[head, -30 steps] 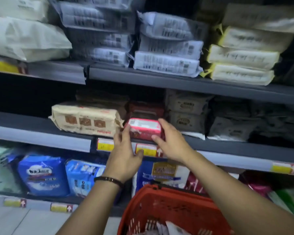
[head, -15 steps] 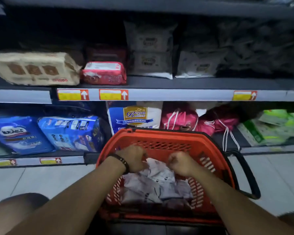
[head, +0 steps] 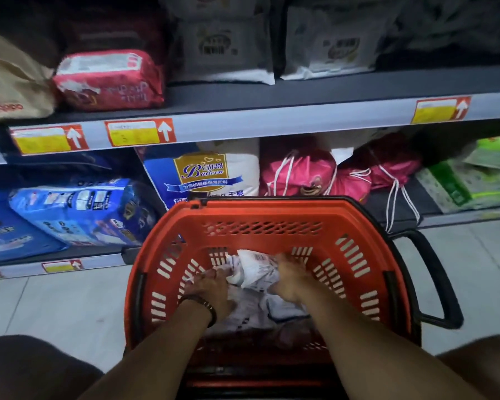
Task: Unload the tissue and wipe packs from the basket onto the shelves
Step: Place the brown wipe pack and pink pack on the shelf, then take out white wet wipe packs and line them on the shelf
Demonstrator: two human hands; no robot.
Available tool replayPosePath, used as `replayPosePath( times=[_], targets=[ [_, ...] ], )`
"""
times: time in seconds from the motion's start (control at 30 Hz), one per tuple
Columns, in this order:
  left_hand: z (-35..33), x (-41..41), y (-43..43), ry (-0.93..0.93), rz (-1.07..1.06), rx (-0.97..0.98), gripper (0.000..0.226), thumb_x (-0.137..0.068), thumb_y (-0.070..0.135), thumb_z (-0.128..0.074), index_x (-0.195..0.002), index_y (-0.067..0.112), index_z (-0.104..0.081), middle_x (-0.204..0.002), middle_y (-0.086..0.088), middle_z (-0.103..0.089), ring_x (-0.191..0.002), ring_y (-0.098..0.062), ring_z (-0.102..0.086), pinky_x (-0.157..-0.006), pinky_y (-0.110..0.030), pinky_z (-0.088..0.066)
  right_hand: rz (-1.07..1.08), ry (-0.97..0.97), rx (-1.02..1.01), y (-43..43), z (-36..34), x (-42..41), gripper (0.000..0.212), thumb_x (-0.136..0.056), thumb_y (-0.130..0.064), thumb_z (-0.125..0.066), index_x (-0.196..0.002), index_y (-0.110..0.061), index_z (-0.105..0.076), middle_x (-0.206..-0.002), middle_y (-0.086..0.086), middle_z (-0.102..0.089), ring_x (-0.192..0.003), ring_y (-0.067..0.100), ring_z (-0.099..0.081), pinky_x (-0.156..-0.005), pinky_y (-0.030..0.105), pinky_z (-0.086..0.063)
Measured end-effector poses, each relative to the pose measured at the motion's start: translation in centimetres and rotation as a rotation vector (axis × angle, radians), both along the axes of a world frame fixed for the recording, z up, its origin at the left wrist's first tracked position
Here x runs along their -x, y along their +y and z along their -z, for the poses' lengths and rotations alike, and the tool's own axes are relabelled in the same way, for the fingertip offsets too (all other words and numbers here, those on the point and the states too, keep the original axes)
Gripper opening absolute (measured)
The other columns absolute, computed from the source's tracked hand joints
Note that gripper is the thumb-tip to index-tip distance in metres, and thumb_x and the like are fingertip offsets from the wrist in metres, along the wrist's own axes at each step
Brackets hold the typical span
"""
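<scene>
Wipe packs (head: 260, 310) lay heaped in the bottom of the red plastic basket (head: 260, 215), which stood on the floor in front of the shelving. Both hands were down inside it. The right hand (head: 290, 280) had its fingers curled shut around one white printed pack (head: 256, 268), tipped up on end above the rest. The left hand (head: 211, 290) — a dark bracelet (head: 204, 304) at its wrist — lay just beside it, fingertips touching the same pack's lower left edge; whether those fingers truly gripped it could not be told.

On the grey shelf (head: 300, 90) above the basket sat a red pack (head: 110, 80), touching a beige pack (head: 12, 82) on its left, with white packs (head: 225, 50) standing upright to its right. Yellow price labels (head: 139, 132) ran along the shelf's front edge. Below — behind the basket's far rim — were blue packs (head: 78, 212) and pink drawstring bags (head: 300, 171).
</scene>
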State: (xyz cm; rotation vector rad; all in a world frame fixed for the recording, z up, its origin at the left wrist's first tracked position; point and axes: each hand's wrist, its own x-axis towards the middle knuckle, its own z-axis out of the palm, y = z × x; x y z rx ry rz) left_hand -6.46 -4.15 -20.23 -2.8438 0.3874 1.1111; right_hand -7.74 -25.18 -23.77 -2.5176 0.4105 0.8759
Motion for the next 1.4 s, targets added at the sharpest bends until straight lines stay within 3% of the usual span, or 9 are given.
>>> replayPosePath(
  times=[0.13, 0.27, 0.5, 0.63, 0.8, 0.97, 1.23, 1.3, 1.4],
  targets=[
    [-1.7, -1.2, -1.7, 0.186, 0.132, -0.138, 0.093, -0.091, 0.073, -0.061, -0.166, 0.032, -0.026, -0.175, -0.005, -0.019, -0.158, -0.037, -0.024, -0.127, -0.052, -0.025, -0.069, 0.107, 0.055, 0.7, 1.9, -0.3, 0.119, -0.084, -0.044, -0.082, -0.168, -0.029, 0.001, -0.177, 0.006, -0.009, -0.161, 0.041, -0.005, -0.127, 0.059, -0.01],
    [-1.7, -0.9, -2.5, 0.243, 0.075, -0.162, 0.105, -0.079, 0.073, -0.075, -0.16, 0.015, -0.041, -0.171, -0.013, -0.03, -0.154, -0.036, -0.033, -0.123, -0.045, -0.03, -0.097, 0.136, 0.123, 1.1, 2.5, 0.3, 0.106, -0.077, -0.055, -0.084, -0.159, -0.036, -0.021, -0.167, 0.013, -0.02, -0.152, 0.045, -0.018, -0.124, 0.058, -0.021],
    [0.0, -0.1, -1.2, 0.26, -0.006, -0.028, 0.092, -0.083, 0.054, -0.079, -0.16, 0.027, -0.038, -0.165, -0.005, -0.043, -0.149, -0.027, -0.045, -0.121, -0.04, -0.04, -0.053, 0.13, 0.063, 1.2, 1.1, 1.4, 0.13, -0.064, -0.051, -0.094, -0.163, -0.014, -0.016, -0.162, 0.019, -0.039, -0.151, 0.039, -0.036, -0.122, 0.049, -0.034],
    [0.9, 1.1, 0.6, 0.254, -0.154, 0.194, 0.092, -0.077, 0.091, -0.047, -0.153, 0.04, -0.049, -0.158, 0.012, -0.048, -0.143, -0.022, -0.049, -0.119, -0.037, -0.039, -0.002, 0.08, -0.01, 0.7, -1.0, 1.5, 0.1, -0.045, -0.068, -0.089, -0.131, -0.021, -0.071, -0.131, 0.008, -0.071, -0.118, 0.026, -0.066, -0.098, 0.031, -0.055],
    [-2.6, 1.3, 0.3, 0.253, -0.273, 0.208, 0.064, -0.085, 0.072, -0.063, -0.131, 0.028, -0.067, -0.138, -0.001, -0.064, -0.125, -0.022, -0.06, -0.097, -0.029, -0.047, 0.121, -0.025, -0.194, -0.1, -5.4, 1.8, 0.072, -0.05, -0.054, -0.096, -0.112, -0.021, -0.077, -0.108, 0.001, -0.077, -0.098, 0.018, -0.072, -0.081, 0.025, -0.054],
    [-7.4, 0.7, 0.5, 0.244, -0.287, 0.255, 0.047, -0.08, 0.058, -0.083, -0.111, 0.026, -0.07, -0.116, 0.006, -0.064, -0.107, -0.016, -0.061, -0.086, -0.024, -0.044, 0.098, -0.111, -0.36, -1.3, -11.7, 1.7, 0.05, -0.059, -0.051, -0.095, -0.102, -0.03, -0.082, -0.1, -0.01, -0.081, -0.097, 0.015, -0.075, -0.088, 0.027, -0.056],
    [-21.0, -3.5, 3.0, 0.156, -0.337, 0.595, 0.069, -0.063, 0.065, -0.091, -0.116, 0.024, -0.078, -0.121, 0.003, -0.077, -0.11, -0.018, -0.073, -0.106, -0.039, -0.055, 0.159, -0.325, -0.446, -3.7, -24.3, 1.1, 0.102, -0.054, -0.106, -0.058, -0.13, -0.038, -0.071, -0.136, -0.006, -0.071, -0.123, 0.02, -0.068, -0.115, 0.045, -0.048],
    [-21.0, -3.3, 3.8, 0.221, -0.462, 0.777, 0.066, -0.061, 0.052, -0.097, -0.114, 0.016, -0.08, -0.114, -0.007, -0.081, -0.109, -0.032, -0.076, -0.106, -0.05, -0.056, 0.34, -0.282, -0.667, -3.3, -24.8, 2.0, 0.084, -0.076, -0.09, -0.061, -0.138, -0.035, -0.067, -0.154, 0.001, -0.058, -0.138, 0.033, -0.056, -0.122, 0.056, -0.036],
    [-20.0, -2.3, 3.4, 0.311, -0.609, 0.979, 0.06, -0.071, 0.034, -0.092, -0.123, 0.008, -0.075, -0.118, -0.018, -0.078, -0.116, -0.044, -0.072, -0.109, -0.061, -0.051, 0.622, -0.2, -1.081, -2.4, -24.1, 2.2, 0.049, -0.085, -0.045, -0.072, -0.121, -0.012, -0.078, -0.126, 0.019, -0.075, -0.124, 0.043, -0.068, -0.113, 0.056, -0.048]
  ],
)
